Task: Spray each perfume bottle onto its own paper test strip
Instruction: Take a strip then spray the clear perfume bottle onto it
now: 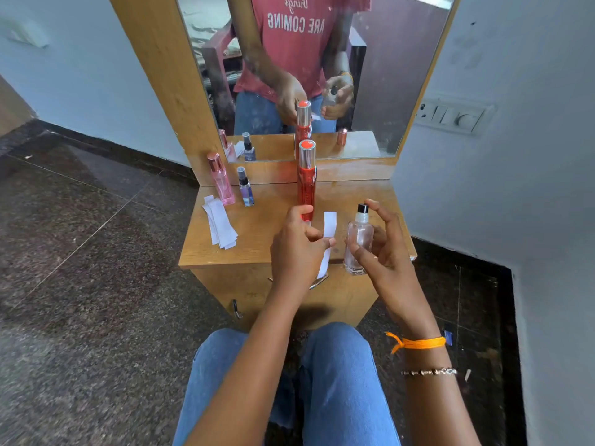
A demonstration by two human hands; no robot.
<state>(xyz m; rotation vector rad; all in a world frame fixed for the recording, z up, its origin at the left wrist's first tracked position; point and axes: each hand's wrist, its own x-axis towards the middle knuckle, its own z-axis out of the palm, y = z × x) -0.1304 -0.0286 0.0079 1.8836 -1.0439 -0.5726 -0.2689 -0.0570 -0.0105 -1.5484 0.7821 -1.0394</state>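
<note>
The left hand [297,243] pinches a paper strip [329,231] upright above the front edge of the wooden table [257,233]. Just beside it, the right hand [383,244] grips a clear bottle [358,239], index finger raised over the black nozzle; whether it touches is hard to tell. A tall red bottle [306,181] stands close behind the left hand's fingertips. Spare strips [220,225] lie near the left edge, with a pink bottle [222,180] and a small purple bottle [245,188] behind them. Bare tabletop lies between the strips and the hands.
</note>
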